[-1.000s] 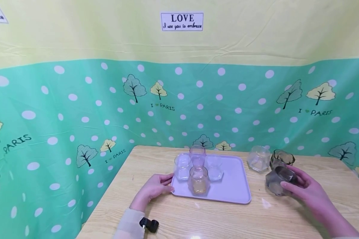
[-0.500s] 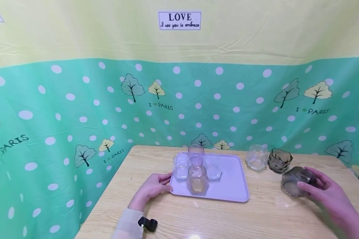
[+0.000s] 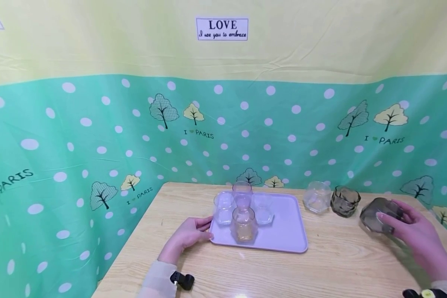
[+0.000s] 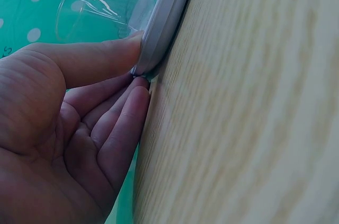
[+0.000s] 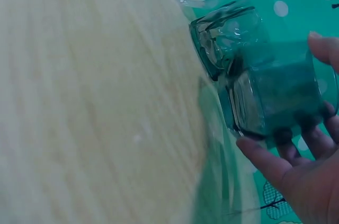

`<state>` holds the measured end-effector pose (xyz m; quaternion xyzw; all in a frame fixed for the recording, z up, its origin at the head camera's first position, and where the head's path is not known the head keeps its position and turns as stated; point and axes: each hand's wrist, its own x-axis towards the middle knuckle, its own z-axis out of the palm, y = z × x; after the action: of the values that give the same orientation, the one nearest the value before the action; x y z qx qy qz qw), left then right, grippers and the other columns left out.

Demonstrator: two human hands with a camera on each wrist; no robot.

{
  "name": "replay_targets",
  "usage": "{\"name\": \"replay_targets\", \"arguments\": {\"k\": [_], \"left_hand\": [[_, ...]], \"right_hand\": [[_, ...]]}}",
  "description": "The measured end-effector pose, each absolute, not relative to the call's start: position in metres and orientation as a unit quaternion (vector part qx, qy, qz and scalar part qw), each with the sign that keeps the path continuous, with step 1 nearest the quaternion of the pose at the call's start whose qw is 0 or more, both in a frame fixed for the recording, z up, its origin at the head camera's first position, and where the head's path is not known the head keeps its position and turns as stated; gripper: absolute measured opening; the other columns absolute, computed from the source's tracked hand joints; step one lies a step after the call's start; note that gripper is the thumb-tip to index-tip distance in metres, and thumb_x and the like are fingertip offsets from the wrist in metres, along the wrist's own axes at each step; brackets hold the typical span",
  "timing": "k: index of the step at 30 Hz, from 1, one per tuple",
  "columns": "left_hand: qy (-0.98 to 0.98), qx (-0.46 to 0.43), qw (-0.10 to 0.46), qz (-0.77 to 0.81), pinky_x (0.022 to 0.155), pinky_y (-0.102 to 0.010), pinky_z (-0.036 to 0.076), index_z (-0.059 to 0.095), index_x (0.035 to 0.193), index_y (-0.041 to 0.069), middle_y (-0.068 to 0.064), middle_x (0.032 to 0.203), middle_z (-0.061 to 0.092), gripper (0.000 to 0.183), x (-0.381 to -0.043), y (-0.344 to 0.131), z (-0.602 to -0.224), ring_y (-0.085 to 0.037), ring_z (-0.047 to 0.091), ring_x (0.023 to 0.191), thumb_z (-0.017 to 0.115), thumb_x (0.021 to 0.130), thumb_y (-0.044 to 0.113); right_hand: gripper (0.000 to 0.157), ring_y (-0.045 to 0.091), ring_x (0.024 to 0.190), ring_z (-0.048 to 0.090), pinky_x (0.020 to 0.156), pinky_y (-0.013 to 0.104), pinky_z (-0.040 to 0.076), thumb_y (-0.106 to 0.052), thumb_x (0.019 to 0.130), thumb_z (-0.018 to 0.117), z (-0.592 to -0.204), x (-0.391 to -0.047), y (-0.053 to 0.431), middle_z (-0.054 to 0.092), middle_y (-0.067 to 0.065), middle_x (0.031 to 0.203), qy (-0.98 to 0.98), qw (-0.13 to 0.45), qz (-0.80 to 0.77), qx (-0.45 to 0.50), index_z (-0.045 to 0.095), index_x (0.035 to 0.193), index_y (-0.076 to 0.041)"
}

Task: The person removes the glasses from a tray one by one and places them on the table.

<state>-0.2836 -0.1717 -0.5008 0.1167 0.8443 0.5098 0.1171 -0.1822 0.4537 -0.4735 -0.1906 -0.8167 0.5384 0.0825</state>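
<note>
Reviewer: Head view, what is recorded?

Inspector: The left hand [image 3: 188,235] pinches the left end of a lilac tray [image 3: 287,223] lying on the table [image 3: 320,256]. It bears a pink-tinted glass [image 3: 242,192] at the back, an amber glass [image 3: 244,229] at the front, and a clear glass [image 3: 223,212] and another clear glass [image 3: 265,213] at the sides. The right hand [image 3: 417,225] grips a smoky glass [image 3: 375,216], right of the tray and well apart from it. A dark glass [image 3: 345,202] stands near it, just beside a third clear glass [image 3: 317,198].

Reviewer: Left wrist view?

Inspector: Thumb against the tray's rim, fingertips beneath; the hold is narrow.

Reviewer: Right wrist view?

Inspector: Thumb and fingers spread around the smoky glass, the dark glass close behind. Whether the held base touches the table, I cannot tell.
</note>
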Motion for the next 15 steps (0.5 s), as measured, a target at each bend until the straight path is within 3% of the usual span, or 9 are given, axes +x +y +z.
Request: {"name": "replay_targets", "arguments": {"k": [2, 3, 8, 12, 15], "left_hand": [[0.843, 0.115, 0.120, 0.512, 0.121, -0.056, 0.037, 0.064, 0.143, -0.003, -0.016, 0.139, 0.068, 0.066, -0.283, -0.172, -0.500, -0.036, 0.057, 0.139, 0.087, 0.081, 0.002], [0.842, 0.115, 0.120, 0.513, 0.121, -0.056, 0.037, 0.064, 0.143, -0.003, -0.016, 0.140, 0.068, 0.066, -0.283, -0.172, -0.500, -0.036, 0.057, 0.139, 0.087, 0.081, 0.002], [0.842, 0.116, 0.116, 0.514, 0.121, -0.055, 0.037, 0.064, 0.142, -0.003, -0.016, 0.139, 0.068, 0.065, -0.284, -0.173, -0.501, -0.035, 0.058, 0.138, 0.087, 0.081, 0.002], [0.839, 0.122, 0.120, 0.517, 0.120, -0.054, 0.039, 0.063, 0.143, -0.004, -0.017, 0.140, 0.067, 0.065, -0.284, -0.172, -0.503, -0.035, 0.059, 0.137, 0.086, 0.082, 0.001], [0.839, 0.123, 0.120, 0.517, 0.120, -0.054, 0.040, 0.063, 0.143, -0.004, -0.017, 0.140, 0.067, 0.065, -0.284, -0.172, -0.503, -0.035, 0.059, 0.138, 0.086, 0.082, 0.001]], "right_hand": [[0.104, 0.045, 0.160, 0.017, 0.067, 0.008, 0.052, -0.051, 0.100, 0.072, -0.471, -0.188, 0.453, -0.001, 0.023, 0.177, -0.806, 0.093, 0.546, -0.210, 0.005, 0.173, -0.020], [0.104, 0.043, 0.162, 0.012, 0.068, 0.008, 0.053, -0.051, 0.100, 0.073, -0.470, -0.190, 0.452, 0.000, 0.020, 0.178, -0.798, 0.099, 0.553, -0.217, 0.006, 0.173, -0.020], [0.107, 0.031, 0.162, 0.021, 0.086, 0.011, 0.056, -0.050, 0.097, 0.077, -0.471, -0.201, 0.453, 0.009, 0.014, 0.179, -0.786, 0.119, 0.561, -0.231, 0.009, 0.173, -0.020], [0.110, 0.039, 0.163, 0.012, 0.110, 0.018, 0.045, -0.054, 0.095, 0.077, -0.473, -0.208, 0.455, 0.005, 0.015, 0.179, -0.785, 0.112, 0.561, -0.240, 0.007, 0.173, -0.020], [0.112, 0.042, 0.162, 0.012, 0.120, 0.030, 0.038, -0.056, 0.095, 0.077, -0.474, -0.212, 0.455, 0.004, 0.016, 0.178, -0.784, 0.111, 0.559, -0.244, 0.006, 0.173, -0.018]]}}
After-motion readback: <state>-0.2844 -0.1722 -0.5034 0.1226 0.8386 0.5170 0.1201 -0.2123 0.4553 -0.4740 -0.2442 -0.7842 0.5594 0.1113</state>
